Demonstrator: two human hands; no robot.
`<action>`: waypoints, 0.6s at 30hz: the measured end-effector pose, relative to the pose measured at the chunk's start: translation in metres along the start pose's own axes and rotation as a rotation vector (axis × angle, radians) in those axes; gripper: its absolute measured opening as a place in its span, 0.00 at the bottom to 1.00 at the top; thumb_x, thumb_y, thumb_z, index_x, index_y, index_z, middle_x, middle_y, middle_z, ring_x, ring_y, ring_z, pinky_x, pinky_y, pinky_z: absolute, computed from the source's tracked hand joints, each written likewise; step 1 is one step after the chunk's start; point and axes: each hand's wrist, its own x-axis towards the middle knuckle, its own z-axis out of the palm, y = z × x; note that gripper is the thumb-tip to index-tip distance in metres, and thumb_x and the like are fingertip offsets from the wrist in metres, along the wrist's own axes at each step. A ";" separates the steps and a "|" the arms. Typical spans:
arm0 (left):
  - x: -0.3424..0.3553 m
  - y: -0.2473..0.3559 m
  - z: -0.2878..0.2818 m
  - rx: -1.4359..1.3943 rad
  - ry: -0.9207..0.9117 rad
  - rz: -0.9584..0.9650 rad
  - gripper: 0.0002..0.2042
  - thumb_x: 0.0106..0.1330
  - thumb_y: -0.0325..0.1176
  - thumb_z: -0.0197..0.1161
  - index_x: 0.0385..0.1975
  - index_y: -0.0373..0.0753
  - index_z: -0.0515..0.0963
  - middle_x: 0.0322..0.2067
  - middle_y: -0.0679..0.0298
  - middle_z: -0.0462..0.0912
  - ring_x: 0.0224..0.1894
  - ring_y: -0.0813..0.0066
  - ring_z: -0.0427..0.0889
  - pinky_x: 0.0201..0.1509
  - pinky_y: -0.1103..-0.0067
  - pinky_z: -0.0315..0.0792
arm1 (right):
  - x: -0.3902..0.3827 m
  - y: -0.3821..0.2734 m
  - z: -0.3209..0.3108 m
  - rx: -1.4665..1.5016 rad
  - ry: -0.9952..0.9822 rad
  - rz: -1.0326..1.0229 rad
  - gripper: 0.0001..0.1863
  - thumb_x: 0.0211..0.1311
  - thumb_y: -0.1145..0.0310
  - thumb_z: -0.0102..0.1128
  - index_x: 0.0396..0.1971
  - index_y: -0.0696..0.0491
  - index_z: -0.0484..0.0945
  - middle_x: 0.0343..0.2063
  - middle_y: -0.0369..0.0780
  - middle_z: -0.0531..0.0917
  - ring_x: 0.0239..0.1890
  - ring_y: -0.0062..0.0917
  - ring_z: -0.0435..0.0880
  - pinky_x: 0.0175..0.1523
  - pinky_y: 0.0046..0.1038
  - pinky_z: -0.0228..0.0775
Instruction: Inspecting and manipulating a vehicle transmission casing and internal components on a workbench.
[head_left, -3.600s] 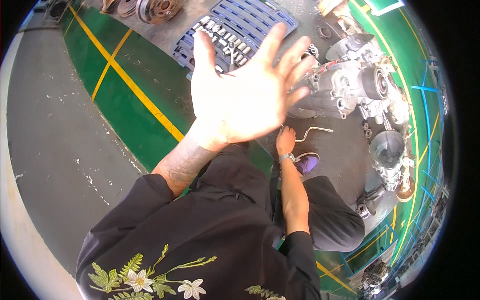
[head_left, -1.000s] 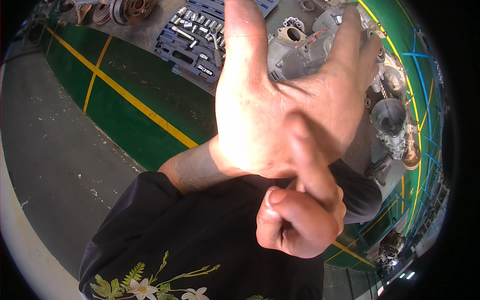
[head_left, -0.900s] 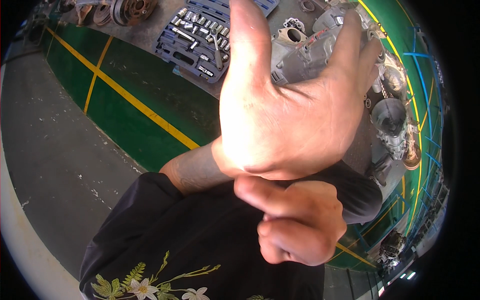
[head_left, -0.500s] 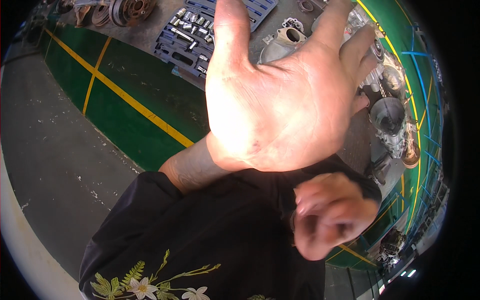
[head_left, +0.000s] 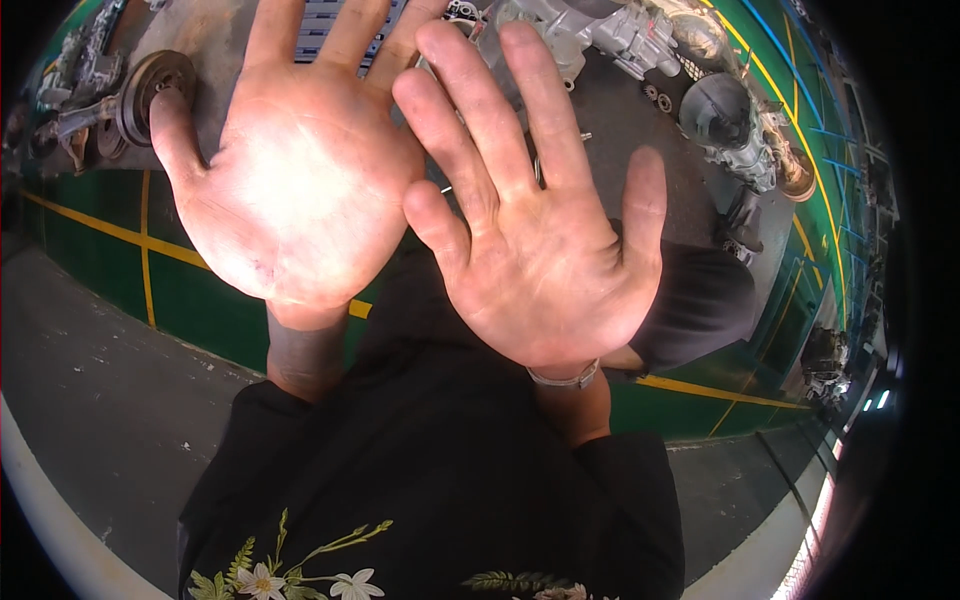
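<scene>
Both palms are turned up toward me, high in the view. My left hand [head_left: 300,185] is spread wide with its thumb out to the left, and strong light washes out its palm. Beside it, my right hand [head_left: 545,245] has its fingers fanned, thumb to the right, and a thin band [head_left: 565,378] circles the wrist. Neither hand holds anything. The left hand's outer edge meets or overlaps the right hand's fingers; I cannot tell whether they touch. Behind the left fingers shows part of a blue socket-set case [head_left: 325,30], mostly hidden.
A rusty brake disc assembly [head_left: 155,95] lies at the far left. Grey metal housings [head_left: 625,40] and a bell-shaped casing [head_left: 720,115] lie at the far right, with small gears [head_left: 657,97] near them. The green floor [head_left: 90,225] carries yellow lines.
My left hand has moved left and farther from the view. My right hand, curled and blurred low on the right before, has risen beside it and opened. The view has shifted.
</scene>
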 end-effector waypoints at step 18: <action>-0.037 -0.006 -0.094 0.699 0.014 0.444 0.35 0.72 0.57 0.37 0.69 0.36 0.51 0.70 0.51 0.52 0.73 0.52 0.49 0.75 0.61 0.45 | -0.009 0.097 -0.022 -1.834 0.131 -0.215 0.26 0.59 0.51 0.58 0.52 0.54 0.76 0.64 0.49 0.67 0.67 0.52 0.62 0.71 0.46 0.50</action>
